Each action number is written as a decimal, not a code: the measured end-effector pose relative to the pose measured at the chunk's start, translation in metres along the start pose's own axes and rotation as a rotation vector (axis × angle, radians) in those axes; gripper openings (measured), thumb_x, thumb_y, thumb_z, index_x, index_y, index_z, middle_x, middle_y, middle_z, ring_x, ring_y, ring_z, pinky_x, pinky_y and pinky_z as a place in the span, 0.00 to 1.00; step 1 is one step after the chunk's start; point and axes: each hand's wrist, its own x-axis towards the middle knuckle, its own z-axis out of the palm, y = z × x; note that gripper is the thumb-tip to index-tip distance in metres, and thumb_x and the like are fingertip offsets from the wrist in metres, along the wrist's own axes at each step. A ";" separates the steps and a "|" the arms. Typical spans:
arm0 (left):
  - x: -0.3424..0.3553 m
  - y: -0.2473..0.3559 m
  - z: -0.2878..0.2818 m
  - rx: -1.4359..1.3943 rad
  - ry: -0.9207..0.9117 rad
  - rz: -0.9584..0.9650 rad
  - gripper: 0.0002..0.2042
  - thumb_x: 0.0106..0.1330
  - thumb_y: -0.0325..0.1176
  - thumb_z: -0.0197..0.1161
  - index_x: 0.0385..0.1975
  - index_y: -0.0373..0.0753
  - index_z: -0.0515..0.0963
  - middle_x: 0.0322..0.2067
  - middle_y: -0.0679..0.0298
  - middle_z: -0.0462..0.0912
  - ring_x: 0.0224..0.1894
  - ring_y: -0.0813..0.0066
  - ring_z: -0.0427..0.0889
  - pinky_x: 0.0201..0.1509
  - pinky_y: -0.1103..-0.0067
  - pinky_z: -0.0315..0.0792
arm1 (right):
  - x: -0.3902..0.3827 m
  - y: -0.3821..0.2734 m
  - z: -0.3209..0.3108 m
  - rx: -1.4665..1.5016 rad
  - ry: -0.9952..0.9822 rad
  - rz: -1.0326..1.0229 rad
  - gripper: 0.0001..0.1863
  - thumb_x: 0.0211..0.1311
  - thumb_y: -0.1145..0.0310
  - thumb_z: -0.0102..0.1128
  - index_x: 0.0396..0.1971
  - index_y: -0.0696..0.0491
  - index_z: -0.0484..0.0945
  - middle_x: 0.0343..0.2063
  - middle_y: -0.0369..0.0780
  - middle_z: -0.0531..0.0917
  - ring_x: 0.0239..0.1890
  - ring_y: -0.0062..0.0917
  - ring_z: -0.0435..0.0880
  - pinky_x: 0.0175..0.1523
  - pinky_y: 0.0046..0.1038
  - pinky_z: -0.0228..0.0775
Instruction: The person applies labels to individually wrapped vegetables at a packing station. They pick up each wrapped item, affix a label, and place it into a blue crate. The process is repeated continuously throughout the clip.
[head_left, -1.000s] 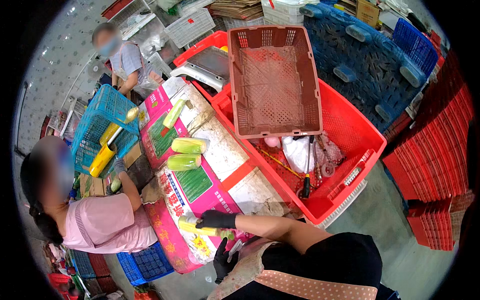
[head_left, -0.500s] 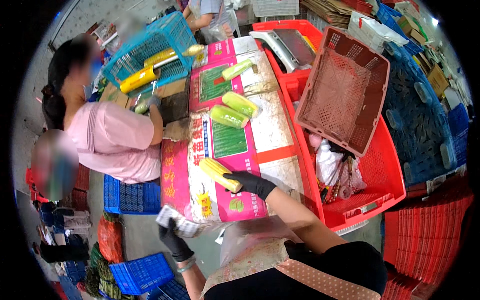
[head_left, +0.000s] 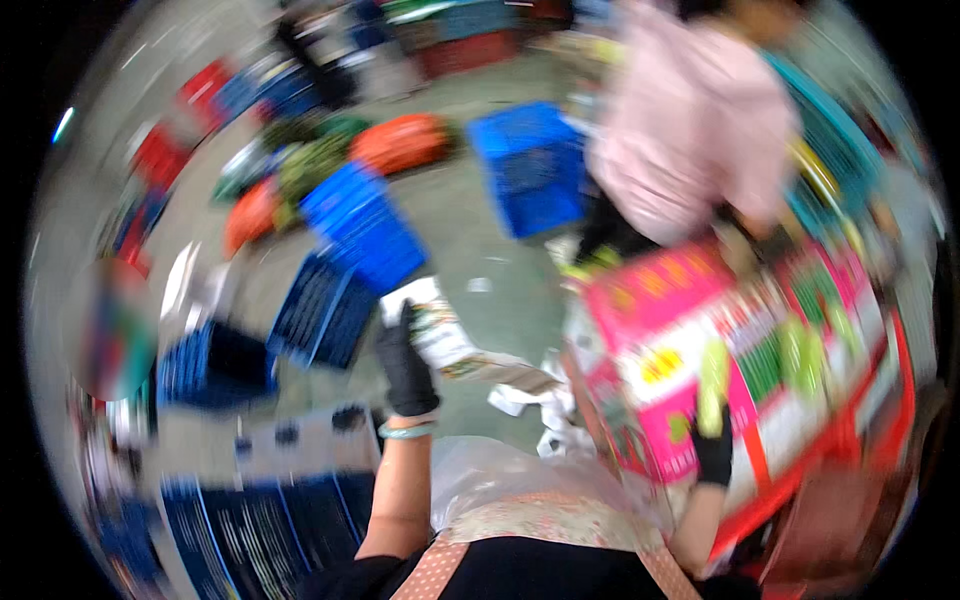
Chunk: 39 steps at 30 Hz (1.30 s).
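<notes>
My left hand (head_left: 407, 368), in a black glove, is closed on a strip of white printed labels (head_left: 440, 325) held over the floor. The strip trails off to the right, towards crumpled white paper (head_left: 560, 410) by the table edge. My black-gloved right hand (head_left: 712, 455) grips the lower end of an ear of corn (head_left: 713, 382) above the pink and white cardboard (head_left: 655, 345) on the table. Farther along that cardboard lie several more green ears of corn (head_left: 800, 355). Motion blurs the whole picture, so finger detail is soft.
A co-worker in a pink top (head_left: 690, 120) stands across the table, beside a teal crate (head_left: 835, 150). Blue crates (head_left: 365, 225) and orange mesh sacks (head_left: 400, 143) sit on the floor ahead and left. A red crate (head_left: 905, 370) borders the table at the right.
The view has swung left, so the table now appears at the right. My left hand has carried the labels away from the table edge. My right hand still holds the corn over the cardboard.
</notes>
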 end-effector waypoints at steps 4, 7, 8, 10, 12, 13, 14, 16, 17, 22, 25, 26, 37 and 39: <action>-0.020 0.024 -0.095 -0.015 0.178 -0.188 0.13 0.55 0.32 0.62 0.37 0.31 0.76 0.30 0.64 0.79 0.32 0.82 0.74 0.36 0.81 0.69 | -0.021 0.046 0.032 0.184 -0.267 -0.113 0.28 0.58 0.69 0.47 0.59 0.40 0.54 0.51 0.48 0.68 0.44 0.32 0.73 0.41 0.26 0.70; -0.056 -0.010 -0.206 -0.254 0.266 -0.279 0.13 0.57 0.30 0.59 0.40 0.31 0.74 0.35 0.63 0.79 0.35 0.82 0.75 0.39 0.83 0.70 | -0.032 0.039 0.129 0.228 -0.530 -0.162 0.30 0.57 0.68 0.48 0.60 0.36 0.53 0.49 0.49 0.69 0.39 0.31 0.74 0.36 0.24 0.71; -0.073 -0.017 -0.238 -0.275 0.284 -0.313 0.13 0.57 0.29 0.58 0.40 0.31 0.74 0.35 0.63 0.79 0.35 0.82 0.75 0.39 0.83 0.70 | -0.036 0.024 0.161 0.277 -0.615 -0.122 0.30 0.57 0.68 0.49 0.60 0.37 0.53 0.49 0.49 0.70 0.38 0.31 0.75 0.35 0.23 0.71; -0.104 -0.020 -0.294 -0.273 0.292 -0.333 0.13 0.57 0.29 0.57 0.40 0.31 0.73 0.35 0.63 0.79 0.35 0.81 0.76 0.39 0.83 0.70 | -0.065 -0.027 0.236 0.570 -0.720 0.248 0.27 0.58 0.63 0.49 0.58 0.43 0.56 0.44 0.49 0.72 0.33 0.30 0.75 0.31 0.25 0.71; -0.139 -0.007 -0.338 -0.391 0.440 -0.428 0.12 0.58 0.32 0.58 0.39 0.32 0.74 0.32 0.65 0.79 0.32 0.84 0.75 0.36 0.85 0.70 | -0.056 -0.035 0.330 0.365 -1.023 0.319 0.31 0.53 0.54 0.52 0.56 0.48 0.57 0.47 0.46 0.71 0.41 0.34 0.74 0.40 0.32 0.70; -0.153 0.001 -0.367 -0.426 0.463 -0.460 0.12 0.58 0.32 0.58 0.38 0.32 0.74 0.31 0.66 0.78 0.31 0.85 0.75 0.35 0.85 0.69 | -0.083 -0.048 0.372 0.342 -1.081 0.357 0.31 0.53 0.50 0.51 0.54 0.50 0.60 0.44 0.46 0.72 0.38 0.34 0.74 0.37 0.31 0.69; -0.163 0.008 -0.389 -0.443 0.497 -0.478 0.11 0.59 0.33 0.57 0.36 0.33 0.75 0.30 0.67 0.78 0.30 0.86 0.74 0.33 0.85 0.69 | -0.108 -0.064 0.413 0.310 -1.128 0.379 0.31 0.53 0.46 0.49 0.52 0.52 0.62 0.41 0.47 0.73 0.36 0.33 0.74 0.34 0.30 0.69; -0.184 0.031 -0.433 -0.407 0.600 -0.413 0.10 0.59 0.32 0.57 0.35 0.33 0.75 0.30 0.67 0.78 0.31 0.84 0.75 0.34 0.85 0.69 | -0.191 -0.148 0.488 0.531 -1.341 0.808 0.33 0.53 0.43 0.48 0.49 0.56 0.65 0.36 0.48 0.74 0.30 0.32 0.75 0.28 0.27 0.67; -0.197 0.044 -0.453 -0.371 0.660 -0.386 0.09 0.58 0.32 0.57 0.35 0.33 0.75 0.30 0.67 0.78 0.31 0.84 0.75 0.34 0.84 0.69 | -0.222 -0.170 0.518 0.458 -1.544 0.773 0.35 0.52 0.42 0.49 0.50 0.57 0.64 0.37 0.48 0.74 0.30 0.32 0.75 0.28 0.27 0.66; -0.279 0.104 -0.530 -0.226 1.121 -0.287 0.09 0.52 0.26 0.60 0.33 0.32 0.77 0.30 0.62 0.80 0.30 0.78 0.77 0.35 0.81 0.70 | -0.387 -0.295 0.633 0.093 -2.140 0.282 0.42 0.39 0.47 0.61 0.51 0.62 0.62 0.34 0.53 0.76 0.23 0.31 0.78 0.24 0.26 0.70; -0.322 0.127 -0.551 0.342 1.301 -0.076 0.08 0.49 0.25 0.62 0.30 0.34 0.79 0.27 0.60 0.82 0.26 0.74 0.79 0.33 0.79 0.71 | -0.481 -0.346 0.662 -0.167 -2.351 0.092 0.41 0.38 0.48 0.62 0.49 0.63 0.65 0.35 0.50 0.77 0.28 0.28 0.79 0.30 0.25 0.71; -0.334 0.132 -0.561 0.542 1.286 -0.019 0.07 0.48 0.25 0.62 0.29 0.35 0.79 0.26 0.60 0.82 0.26 0.72 0.79 0.32 0.79 0.71 | -0.507 -0.353 0.669 -0.258 -2.393 0.013 0.41 0.39 0.49 0.62 0.49 0.63 0.65 0.36 0.50 0.77 0.31 0.28 0.78 0.34 0.26 0.71; -0.404 0.137 -0.636 0.880 0.865 -0.231 0.15 0.41 0.28 0.66 0.33 0.43 0.80 0.23 0.67 0.80 0.18 0.71 0.75 0.21 0.78 0.65 | -0.774 -0.246 0.710 -0.771 -2.883 -1.170 0.36 0.45 0.52 0.64 0.50 0.61 0.65 0.44 0.49 0.74 0.46 0.31 0.74 0.52 0.27 0.63; -0.412 0.128 -0.642 0.748 0.785 -0.188 0.17 0.41 0.30 0.66 0.36 0.44 0.79 0.23 0.67 0.80 0.18 0.71 0.74 0.21 0.77 0.65 | -0.800 -0.227 0.708 -0.695 -2.983 -1.003 0.36 0.46 0.53 0.64 0.50 0.62 0.65 0.44 0.49 0.73 0.47 0.32 0.73 0.52 0.27 0.63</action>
